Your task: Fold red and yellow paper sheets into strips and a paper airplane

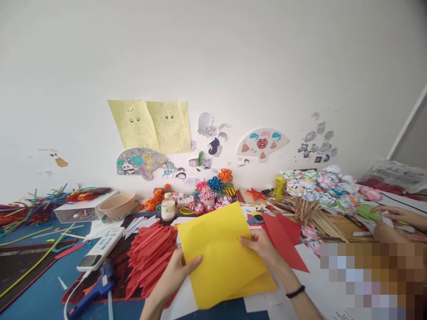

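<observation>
A blue worktop (36, 291) is carrying folded red paper strips (150, 258) near centre, a blue glue gun (96, 291) at near left, a tan bowl (116, 205) far left, and paper flowers on sticks (316, 191) far right.

Head cam, fwd-down over craft table (40, 284)

Your left side's crowded: red folded papers (150, 260) just beside, glue gun (95, 291) beyond. Right, red paper sheets (283, 238) and a co-worker's hands (388, 222) block. Open tabletop (33, 298) far left.
</observation>
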Available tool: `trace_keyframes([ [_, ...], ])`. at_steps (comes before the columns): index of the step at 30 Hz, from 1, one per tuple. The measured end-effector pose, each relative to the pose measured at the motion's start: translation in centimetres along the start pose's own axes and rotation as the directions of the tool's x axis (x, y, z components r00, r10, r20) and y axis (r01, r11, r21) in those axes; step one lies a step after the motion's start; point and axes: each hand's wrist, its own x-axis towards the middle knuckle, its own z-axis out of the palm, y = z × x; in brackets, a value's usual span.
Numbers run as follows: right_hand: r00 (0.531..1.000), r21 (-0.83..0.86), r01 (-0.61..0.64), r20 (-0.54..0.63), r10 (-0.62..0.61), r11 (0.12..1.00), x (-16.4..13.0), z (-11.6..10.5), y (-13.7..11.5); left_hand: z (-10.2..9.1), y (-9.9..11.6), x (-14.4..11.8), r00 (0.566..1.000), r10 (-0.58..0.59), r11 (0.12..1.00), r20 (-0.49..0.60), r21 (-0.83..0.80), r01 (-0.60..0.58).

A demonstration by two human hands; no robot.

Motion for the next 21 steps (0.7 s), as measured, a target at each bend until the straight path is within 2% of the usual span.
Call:
trace_keyframes([
  [1, 1.0, 0.021, -0.011, 0.024, 0.01, 1.0, 0.0, -0.2, -0.2, 0.1, -0.1, -0.1, 0.999, -0.007, 1.0, 0.047, -0.001, 0.007],
  [3, 1.0, 0.092, -0.022, 0.007, 0.022, 0.996, 0.1, -0.5, -0.4, 0.3, -0.3, -0.2, 0.999, 0.005, 1.0, 0.047, 0.002, -0.005],
  [6, 0.997, 0.3, 0.001, -0.069, 0.021, 0.954, 0.3, -0.3, 0.1, 0.6, -1.1, 0.1, 0.995, 0.091, 0.995, -0.051, 0.035, -0.089],
  [9, 1.0, 0.464, -0.017, -0.012, 0.026, 0.886, 0.5, 1.0, 1.2, 0.6, -2.1, 0.6, 0.965, 0.223, 0.965, -0.141, 0.174, -0.197],
  [11, 0.999, 0.475, -0.041, 0.009, 0.042, 0.879, 0.8, 2.3, 1.8, 0.6, -2.8, 0.8, 0.942, 0.324, 0.897, -0.087, 0.343, -0.277],
  [13, 0.999, 0.482, -0.028, -0.018, 0.042, 0.876, 1.2, 3.4, 2.1, 0.5, -3.3, 0.9, 0.923, 0.384, 0.781, 0.033, 0.522, -0.344],
  [16, 0.997, 0.525, 0.001, -0.063, 0.037, 0.851, 2.0, 4.3, 2.3, 0.4, -3.8, 0.8, 0.921, 0.35, 0.601, 0.172, 0.713, -0.362],
  [18, 0.997, 0.551, -0.015, -0.059, 0.058, 0.834, 2.5, 4.1, 2.6, 0.4, -4.0, 0.7, 0.927, 0.304, 0.531, 0.221, 0.768, -0.358],
  [21, 0.99, 0.551, -0.018, -0.106, 0.091, 0.835, 3.0, 3.5, 3.8, 0.5, -4.6, 0.6, 0.911, 0.31, 0.515, 0.27, 0.758, -0.4],
])
